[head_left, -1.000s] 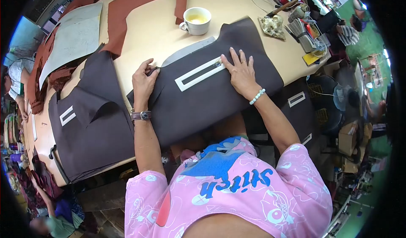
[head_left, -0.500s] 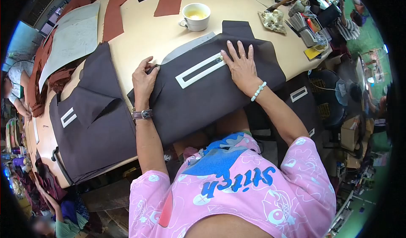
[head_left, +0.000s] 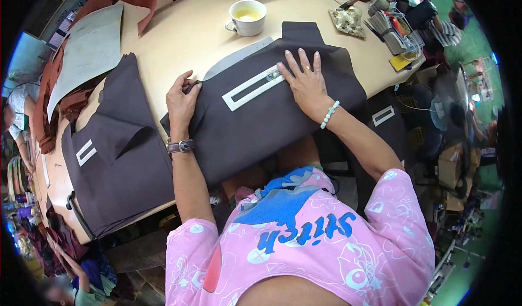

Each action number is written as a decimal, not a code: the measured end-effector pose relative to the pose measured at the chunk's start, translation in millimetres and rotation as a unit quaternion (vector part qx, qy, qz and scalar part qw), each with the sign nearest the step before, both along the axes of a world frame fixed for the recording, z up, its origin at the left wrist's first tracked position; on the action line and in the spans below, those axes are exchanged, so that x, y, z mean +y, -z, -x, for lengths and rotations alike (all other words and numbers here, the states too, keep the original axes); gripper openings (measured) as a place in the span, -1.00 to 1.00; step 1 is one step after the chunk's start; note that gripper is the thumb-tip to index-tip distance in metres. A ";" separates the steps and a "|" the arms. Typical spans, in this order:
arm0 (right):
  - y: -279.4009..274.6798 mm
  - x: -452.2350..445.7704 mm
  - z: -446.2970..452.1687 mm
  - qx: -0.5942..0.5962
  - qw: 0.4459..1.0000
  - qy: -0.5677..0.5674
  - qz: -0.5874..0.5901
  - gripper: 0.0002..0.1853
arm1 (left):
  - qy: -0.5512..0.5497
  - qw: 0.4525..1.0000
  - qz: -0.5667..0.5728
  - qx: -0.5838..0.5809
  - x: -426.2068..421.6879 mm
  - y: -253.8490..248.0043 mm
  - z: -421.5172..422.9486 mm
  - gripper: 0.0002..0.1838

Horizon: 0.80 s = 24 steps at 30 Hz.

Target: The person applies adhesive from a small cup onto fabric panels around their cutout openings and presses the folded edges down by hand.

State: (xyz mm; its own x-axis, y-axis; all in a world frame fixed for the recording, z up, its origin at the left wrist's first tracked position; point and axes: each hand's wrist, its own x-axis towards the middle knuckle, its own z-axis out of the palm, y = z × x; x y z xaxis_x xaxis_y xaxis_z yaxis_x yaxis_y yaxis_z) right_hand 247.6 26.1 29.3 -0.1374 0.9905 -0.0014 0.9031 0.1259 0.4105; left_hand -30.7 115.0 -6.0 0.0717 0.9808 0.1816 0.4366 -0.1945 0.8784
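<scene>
Fabric [head_left: 255,135]: dark, spread in front of the person on the pale table [head_left: 179,31], its near edge reaching over the table's edge toward the lap.
Left hand [head_left: 182,102]: at the left edge of the fabric, fingers curled, a bit of that edge pinched between thumb and forefinger; a dark strap [head_left: 180,146] circles the wrist.
Right hand [head_left: 311,88]: flat on the fabric with fingers spread; its leftmost fingertip is at the right end of the white frame [head_left: 239,99].
White frame: long and narrow, lying slantwise on the fabric between the two hands; a small shiny piece [head_left: 272,76] sits at its right end, too small to identify.
Bracelet [head_left: 330,114]: pale beads around the right wrist.
Grey sheet [head_left: 236,60]: showing from under the far left edge of the fabric.
Cup [head_left: 247,19]: white, holding yellowish liquid, on the table just beyond the grey sheet.
Second dark cloth [head_left: 130,183]: left of the left arm, a flap folded over, with another white frame [head_left: 86,153] on it.
Plastic bag [head_left: 348,22]: near the table's far right edge, beside bundled notebooks [head_left: 387,31].
</scene>
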 end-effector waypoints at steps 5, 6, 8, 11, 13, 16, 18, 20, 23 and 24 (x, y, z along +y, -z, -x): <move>4.6 1.7 8.3 -0.008 0.999 -0.035 0.006 -0.40 | -0.002 1.000 0.004 0.002 -0.2 -1.6 -0.2 -0.60; 5.3 1.5 9.3 -0.003 0.999 -0.045 0.005 -0.41 | -0.001 1.000 0.002 -0.002 -0.6 -1.8 -0.7 -0.60; 5.1 0.6 13.0 0.008 0.998 -0.061 0.000 -0.42 | 0.002 1.000 -0.002 -0.002 -1.6 -2.9 -1.5 -0.60; 1.9 -1.4 21.6 0.019 0.997 -0.078 0.005 -0.43 | 0.004 1.000 -0.004 0.004 -2.6 -4.6 -1.2 -0.60; 1.8 -2.6 25.3 0.022 0.996 -0.085 0.006 -0.44 | 0.003 1.000 -0.002 -0.004 -2.3 -3.8 -1.8 -0.60; 3.4 -2.5 29.8 0.031 0.995 -0.098 0.001 -0.44 | 0.002 1.000 -0.003 -0.011 -1.1 -1.1 -0.9 -0.61; 5.2 -2.2 33.2 0.042 0.993 -0.106 -0.002 -0.44 | 0.003 1.000 -0.006 -0.014 -2.0 -2.2 -1.3 -0.61; 6.3 -2.6 38.5 0.044 0.992 -0.119 -0.004 -0.44 | 0.005 1.000 -0.008 -0.011 -1.9 -2.2 -1.3 -0.61; 9.7 -3.5 46.2 0.054 0.989 -0.137 -0.003 -0.43 | 0.006 1.000 -0.007 -0.005 -1.7 -1.3 -0.9 -0.60; 10.3 -3.4 48.1 0.057 0.988 -0.143 -0.002 -0.43 | 0.006 1.000 -0.007 -0.009 -2.4 -3.1 -2.0 -0.60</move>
